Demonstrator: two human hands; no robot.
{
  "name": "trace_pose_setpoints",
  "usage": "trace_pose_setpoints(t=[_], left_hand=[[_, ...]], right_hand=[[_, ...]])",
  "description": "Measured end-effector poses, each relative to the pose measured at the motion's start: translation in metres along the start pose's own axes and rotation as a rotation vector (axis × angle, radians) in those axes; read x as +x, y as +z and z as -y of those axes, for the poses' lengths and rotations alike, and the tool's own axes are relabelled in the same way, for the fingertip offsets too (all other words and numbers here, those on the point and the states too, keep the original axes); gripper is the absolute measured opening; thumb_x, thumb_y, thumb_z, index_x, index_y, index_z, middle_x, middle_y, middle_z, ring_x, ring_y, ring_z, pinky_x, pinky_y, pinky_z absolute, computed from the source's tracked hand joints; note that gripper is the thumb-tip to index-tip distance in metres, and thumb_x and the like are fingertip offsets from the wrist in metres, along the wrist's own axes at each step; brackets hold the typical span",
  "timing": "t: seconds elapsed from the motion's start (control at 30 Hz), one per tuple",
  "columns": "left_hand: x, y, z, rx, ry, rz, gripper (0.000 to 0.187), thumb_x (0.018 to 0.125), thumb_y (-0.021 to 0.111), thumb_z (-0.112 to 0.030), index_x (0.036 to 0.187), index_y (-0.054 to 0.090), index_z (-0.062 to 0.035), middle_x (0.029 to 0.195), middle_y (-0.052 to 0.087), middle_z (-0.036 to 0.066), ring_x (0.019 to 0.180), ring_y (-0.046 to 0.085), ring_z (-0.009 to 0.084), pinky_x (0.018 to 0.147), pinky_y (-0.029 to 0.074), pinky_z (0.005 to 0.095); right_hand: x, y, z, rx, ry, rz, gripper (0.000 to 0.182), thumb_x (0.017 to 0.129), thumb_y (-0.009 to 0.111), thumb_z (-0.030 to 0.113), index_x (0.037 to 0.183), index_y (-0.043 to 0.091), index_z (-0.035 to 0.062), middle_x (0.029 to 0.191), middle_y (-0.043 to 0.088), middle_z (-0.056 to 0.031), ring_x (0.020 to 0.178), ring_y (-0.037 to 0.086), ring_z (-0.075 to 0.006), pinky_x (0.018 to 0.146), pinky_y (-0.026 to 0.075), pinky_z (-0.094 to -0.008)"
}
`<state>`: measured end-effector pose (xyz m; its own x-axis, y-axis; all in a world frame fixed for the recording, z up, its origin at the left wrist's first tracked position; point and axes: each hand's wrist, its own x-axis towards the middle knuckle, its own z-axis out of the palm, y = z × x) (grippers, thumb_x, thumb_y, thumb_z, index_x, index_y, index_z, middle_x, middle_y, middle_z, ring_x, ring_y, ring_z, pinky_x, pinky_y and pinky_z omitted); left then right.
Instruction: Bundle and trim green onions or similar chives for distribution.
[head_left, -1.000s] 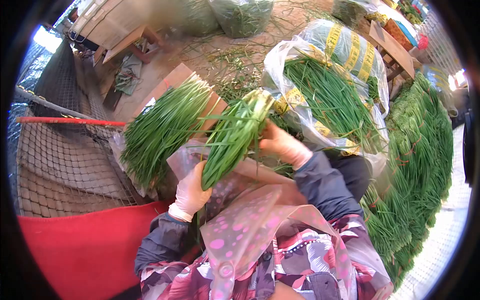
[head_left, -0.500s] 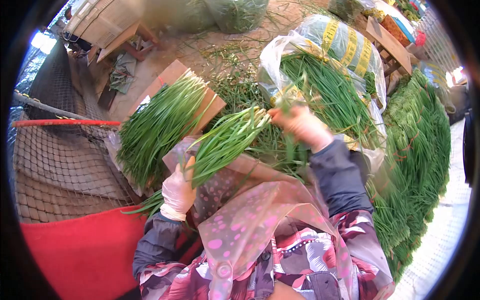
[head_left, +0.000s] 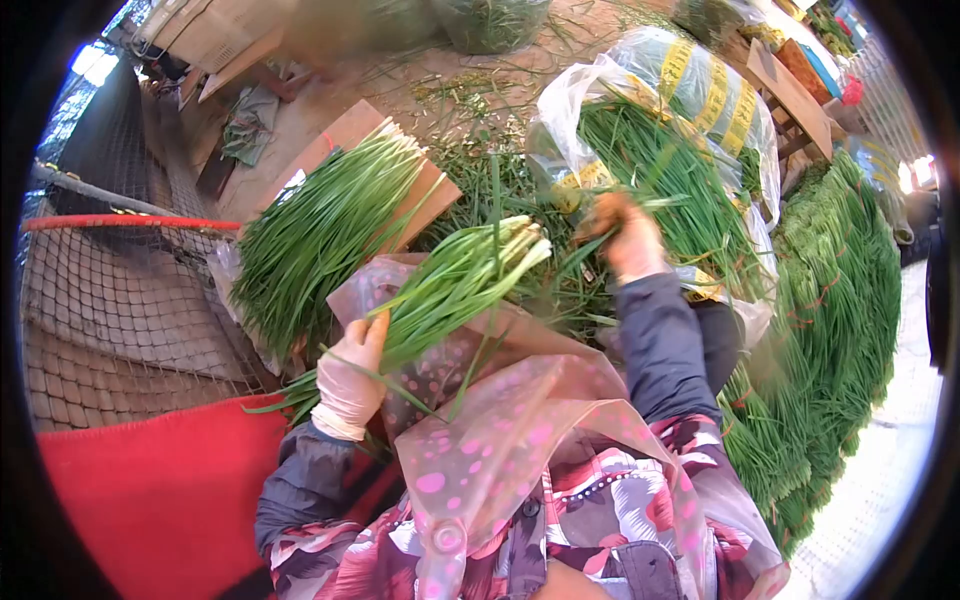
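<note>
My gloved left hand [head_left: 352, 378] is closed around the leafy part of a bunch of chives [head_left: 450, 285] held over my lap. The pale stem ends of this bunch point up and to the right. My right hand [head_left: 632, 240], wearing a glove with dirty fingertips, is closed on a few loose chive leaves [head_left: 655, 203], slightly blurred, to the right of the stem ends. A thick pile of chives [head_left: 325, 215] rests on a wooden board [head_left: 437, 197] at the left, its white ends toward the upper right.
Scattered trimmings [head_left: 480, 185] cover the ground ahead. An opened plastic bag [head_left: 565, 105] full of chives stands beyond my right hand. A tall stack of tied chives [head_left: 835, 330] lines the right side. Red cloth [head_left: 160, 500] and netting [head_left: 120, 330] lie left. A spotted apron [head_left: 500, 440] covers my lap.
My right hand has moved off the stem ends, a little to the right, with loose leaves in it. The bunch in my left hand has shifted slightly, its stem ends more spread.
</note>
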<state>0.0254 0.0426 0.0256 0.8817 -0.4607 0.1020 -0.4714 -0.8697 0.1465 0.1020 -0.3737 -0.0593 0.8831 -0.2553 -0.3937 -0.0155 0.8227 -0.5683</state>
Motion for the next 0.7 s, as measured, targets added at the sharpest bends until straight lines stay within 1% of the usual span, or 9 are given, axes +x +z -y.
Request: trace_pose_setpoints(t=[0.03,0.17,0.2,0.23,0.3,0.43,0.5,0.63,0.7], left_hand=[[-0.002,-0.002,0.003,0.001,-0.006,0.009,0.06,0.066,0.063,0.002,0.124,0.054,-0.0094,0.106,0.059,0.013,0.078,0.064,0.0335,0.062,0.052,0.0406],[0.011,-0.011,-0.003,0.026,0.083,-0.014,0.056,0.069,0.061,0.001,0.124,0.055,-0.007,0.104,0.059,0.014,0.075,0.063,0.0328,0.062,0.052,0.0393],[0.014,-0.013,-0.008,0.035,0.087,-0.004,0.055,0.069,0.061,0.001,0.123,0.056,-0.0068,0.104,0.059,0.013,0.074,0.063,0.0321,0.062,0.051,0.0387],[0.016,-0.014,-0.011,0.046,0.091,0.008,0.054,0.069,0.061,0.001,0.123,0.057,-0.0065,0.104,0.059,0.013,0.072,0.063,0.0315,0.061,0.051,0.0381],[0.016,-0.01,-0.012,0.055,0.107,-0.009,0.056,0.068,0.061,0.001,0.123,0.058,-0.0066,0.103,0.059,0.012,0.068,0.062,0.0299,0.06,0.051,0.0375],[0.018,-0.009,-0.017,0.06,0.185,-0.074,0.056,0.067,0.062,-0.001,0.122,0.06,-0.0072,0.099,0.057,0.01,0.064,0.061,0.0279,0.057,0.051,0.0359],[0.019,-0.008,-0.02,0.085,0.177,-0.04,0.056,0.066,0.063,-0.002,0.122,0.061,-0.0086,0.099,0.057,0.01,0.064,0.061,0.0276,0.057,0.05,0.0354],[0.018,-0.005,-0.015,0.046,0.232,-0.064,0.057,0.067,0.063,-0.002,0.123,0.06,-0.0092,0.1,0.057,0.01,0.063,0.061,0.0277,0.057,0.05,0.0356],[0.017,-0.003,-0.014,0.016,0.147,0.056,0.081,0.05,0.069,0.002,0.129,0.054,-0.0101,0.106,0.058,0.013,0.074,0.062,0.0325,0.065,0.051,0.0392]], right_hand=[[0.012,-0.011,0.01,-0.377,-0.14,-0.029,0.034,0.09,0.064,0.036,0.095,0.059,0.0032,0.076,0.065,-0.0065,0.066,0.06,-0.0159,0.062,0.051,-0.0322],[-0.042,0.066,-0.016,-1.401,0.105,0.347,0.029,0.085,0.07,0.031,0.1,0.072,0.0071,0.087,0.071,-0.003,0.079,0.064,-0.0107,0.072,0.049,-0.0287],[-0.035,0.049,-0.045,-1.589,-0.056,0.42,0.052,0.075,0.072,0.052,0.096,0.071,0.0047,0.083,0.07,-0.0128,0.081,0.067,-0.0282,0.076,0.049,-0.0363],[-0.051,0.074,-0.044,-1.755,-0.051,0.45,0.061,0.07,0.072,0.059,0.1,0.071,0.0058,0.085,0.068,-0.016,0.083,0.066,-0.0303,0.079,0.049,-0.0363],[-0.052,0.069,-0.065,-1.867,-0.365,0.411,0.061,0.065,0.078,0.052,0.104,0.07,0.0067,0.097,0.068,-0.0127,0.09,0.064,-0.0308,0.079,0.05,-0.0346],[-0.058,0.093,-0.057,-2.173,-0.356,0.487,0.067,0.064,0.074,0.058,0.106,0.07,0.0068,0.108,0.062,-0.0168,0.106,0.057,-0.0333,0.09,0.045,-0.04],[-0.046,0.082,-0.069,-2.164,-0.558,0.527,0.07,0.063,0.071,0.062,0.107,0.07,0.007,0.118,0.057,-0.0216,0.119,0.047,-0.0369,0.1,0.035,-0.0468],[-0.037,0.07,-0.091,-1.93,-0.454,0.684,0.066,0.065,0.072,0.057,0.106,0.07,0.0054,0.126,0.052,-0.0219,0.125,0.04,-0.0383,0.105,0.028,-0.0494],[-0.028,0.05,-0.107,-1.817,-0.361,0.692,0.055,0.069,0.074,0.047,0.105,0.07,0.0058,0.115,0.061,-0.0181,0.117,0.05,-0.034,0.103,0.033,-0.0436]])
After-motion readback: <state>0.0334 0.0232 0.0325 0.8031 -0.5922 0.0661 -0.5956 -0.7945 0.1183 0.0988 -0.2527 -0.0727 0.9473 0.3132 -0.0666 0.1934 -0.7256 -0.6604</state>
